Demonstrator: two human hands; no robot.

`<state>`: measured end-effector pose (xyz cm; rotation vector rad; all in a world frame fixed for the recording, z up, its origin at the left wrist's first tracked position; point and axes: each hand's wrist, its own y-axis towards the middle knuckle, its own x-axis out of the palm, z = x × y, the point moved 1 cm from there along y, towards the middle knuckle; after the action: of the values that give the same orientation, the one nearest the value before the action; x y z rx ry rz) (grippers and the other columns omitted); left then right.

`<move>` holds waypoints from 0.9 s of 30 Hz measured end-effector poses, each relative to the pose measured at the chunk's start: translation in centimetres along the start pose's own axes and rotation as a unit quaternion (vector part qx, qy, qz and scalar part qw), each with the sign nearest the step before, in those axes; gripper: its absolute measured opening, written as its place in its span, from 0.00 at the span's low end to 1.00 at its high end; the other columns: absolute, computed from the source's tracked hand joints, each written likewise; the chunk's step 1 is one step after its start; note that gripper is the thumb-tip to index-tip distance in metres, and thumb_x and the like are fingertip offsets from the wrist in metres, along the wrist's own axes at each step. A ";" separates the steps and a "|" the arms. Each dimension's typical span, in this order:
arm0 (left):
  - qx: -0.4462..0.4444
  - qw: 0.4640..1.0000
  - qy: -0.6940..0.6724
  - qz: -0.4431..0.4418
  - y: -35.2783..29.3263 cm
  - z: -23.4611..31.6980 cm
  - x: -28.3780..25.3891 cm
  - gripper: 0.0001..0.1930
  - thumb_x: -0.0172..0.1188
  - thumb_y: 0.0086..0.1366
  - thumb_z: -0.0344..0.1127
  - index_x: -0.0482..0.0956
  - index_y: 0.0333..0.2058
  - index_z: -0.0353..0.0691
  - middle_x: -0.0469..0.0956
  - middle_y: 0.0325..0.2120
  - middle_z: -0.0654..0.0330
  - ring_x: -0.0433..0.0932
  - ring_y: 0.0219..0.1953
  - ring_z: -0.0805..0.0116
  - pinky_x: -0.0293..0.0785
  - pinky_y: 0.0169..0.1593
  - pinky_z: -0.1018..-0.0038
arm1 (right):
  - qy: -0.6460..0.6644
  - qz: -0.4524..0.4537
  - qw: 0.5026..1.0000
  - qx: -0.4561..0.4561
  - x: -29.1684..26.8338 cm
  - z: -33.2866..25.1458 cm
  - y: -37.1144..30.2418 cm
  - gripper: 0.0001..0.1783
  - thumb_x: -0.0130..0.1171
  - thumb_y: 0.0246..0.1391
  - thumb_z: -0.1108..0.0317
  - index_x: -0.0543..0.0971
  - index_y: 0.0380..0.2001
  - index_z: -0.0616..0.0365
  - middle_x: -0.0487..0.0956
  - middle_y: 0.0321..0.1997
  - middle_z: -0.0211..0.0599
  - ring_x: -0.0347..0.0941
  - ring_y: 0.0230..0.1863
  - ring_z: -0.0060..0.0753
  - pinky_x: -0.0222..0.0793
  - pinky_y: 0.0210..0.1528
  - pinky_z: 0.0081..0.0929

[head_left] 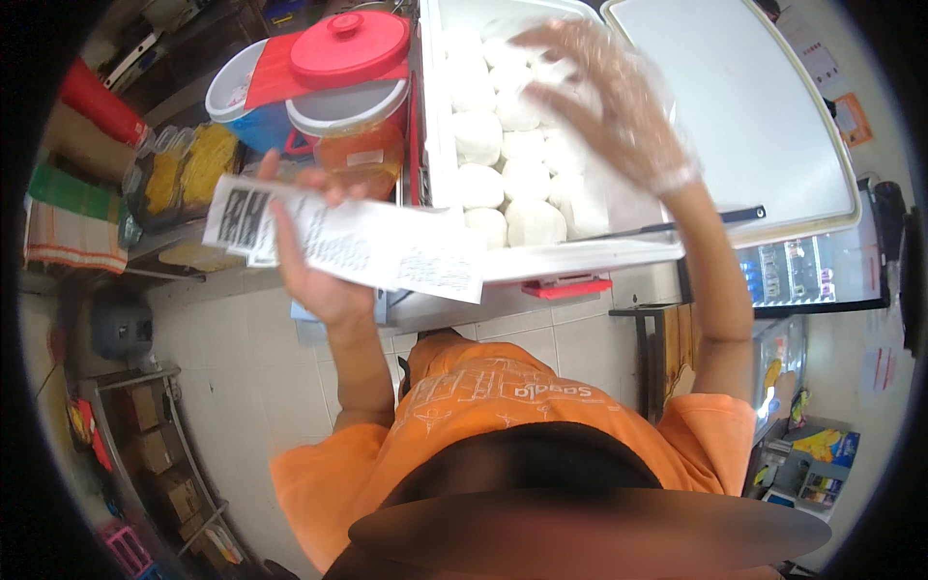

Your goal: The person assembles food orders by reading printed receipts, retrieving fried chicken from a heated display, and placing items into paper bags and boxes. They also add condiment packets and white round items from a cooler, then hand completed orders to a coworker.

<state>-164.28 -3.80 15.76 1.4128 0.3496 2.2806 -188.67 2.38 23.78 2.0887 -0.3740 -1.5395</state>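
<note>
Several printed paper slips (372, 244), long and white, are pinched in my left hand (324, 275), with the thumb on top. The slips reach across to the near left corner of a white bin (570, 259). Rows of round white dough balls (527, 179) fill the bin. Over them hovers my right hand (609, 106) in a clear plastic glove, its fingers spread and slightly blurred. Nothing shows in that hand; whether a fingertip touches a dough ball I cannot tell.
A large white lid (744, 106) stands open right of the bin. To the left are a tub with a red lid (350, 48), an orange-red container (362, 150), and trays of yellow food (203, 164). A shelf with boxes (155, 449) stands lower left.
</note>
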 end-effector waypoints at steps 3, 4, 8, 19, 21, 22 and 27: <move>-0.043 0.992 -0.036 0.110 2.6 1.0 -5.2 0.23 0.42 0.68 0.34 0.53 0.60 0.36 0.67 0.35 0.57 0.65 0.28 0.76 0.67 0.33 0.79 | -0.300 -0.134 0.940 0.088 3.6 9.2 1.2 0.21 0.54 0.55 0.62 0.69 0.53 0.46 0.73 0.52 0.33 0.70 0.52 0.37 0.69 0.54 0.35; -0.054 0.989 -0.055 0.129 2.8 1.1 -6.4 0.23 0.42 0.68 0.32 0.53 0.60 0.36 0.66 0.34 0.58 0.63 0.26 0.77 0.65 0.30 0.81 | -0.367 -0.237 0.889 0.138 5.4 11.8 0.7 0.21 0.53 0.56 0.64 0.68 0.54 0.45 0.72 0.54 0.33 0.70 0.52 0.36 0.68 0.54 0.35; -0.071 0.989 -0.025 0.130 3.1 1.1 -10.1 0.21 0.42 0.67 0.28 0.55 0.58 0.35 0.66 0.32 0.59 0.60 0.21 0.80 0.60 0.22 0.85 | -0.292 -0.425 0.841 0.164 9.8 18.9 -1.2 0.17 0.44 0.57 0.68 0.68 0.51 0.51 0.70 0.55 0.35 0.69 0.55 0.34 0.66 0.52 0.37; -0.088 0.982 0.017 0.167 4.8 0.0 -11.9 0.18 0.41 0.67 0.29 0.57 0.55 0.34 0.65 0.29 0.59 0.60 0.19 0.80 0.59 0.19 0.84 | -0.299 -0.529 0.786 0.115 7.8 17.0 -1.5 0.15 0.52 0.52 0.66 0.72 0.44 0.53 0.74 0.47 0.45 0.72 0.49 0.42 0.69 0.47 0.35; -0.089 0.981 0.016 0.171 5.3 -0.3 -11.9 0.18 0.41 0.67 0.29 0.57 0.55 0.34 0.65 0.29 0.59 0.60 0.19 0.80 0.59 0.19 0.84 | -0.299 -0.579 0.749 0.119 6.5 16.4 -1.2 0.22 0.56 0.49 0.61 0.71 0.49 0.52 0.72 0.51 0.47 0.70 0.52 0.43 0.68 0.50 0.36; -0.090 0.982 0.013 0.167 5.6 -0.5 -11.9 0.17 0.41 0.67 0.29 0.57 0.54 0.34 0.65 0.29 0.59 0.60 0.19 0.80 0.59 0.19 0.84 | -0.255 -0.551 0.768 0.205 6.0 16.3 -1.2 0.29 0.58 0.47 0.57 0.68 0.53 0.52 0.71 0.53 0.48 0.68 0.54 0.44 0.66 0.53 0.36; -0.107 0.981 -0.006 0.163 7.1 -1.7 -12.1 0.17 0.41 0.67 0.28 0.58 0.54 0.34 0.66 0.29 0.59 0.60 0.19 0.79 0.60 0.20 0.84 | -0.010 -0.426 0.821 0.379 8.4 17.9 -1.0 0.57 0.64 0.33 0.39 0.53 0.65 0.49 0.63 0.62 0.51 0.57 0.64 0.48 0.52 0.64 0.37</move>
<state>-162.78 -15.86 8.51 1.4564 -0.1406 2.4747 -203.04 -5.30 12.49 3.1459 -0.0116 -2.1347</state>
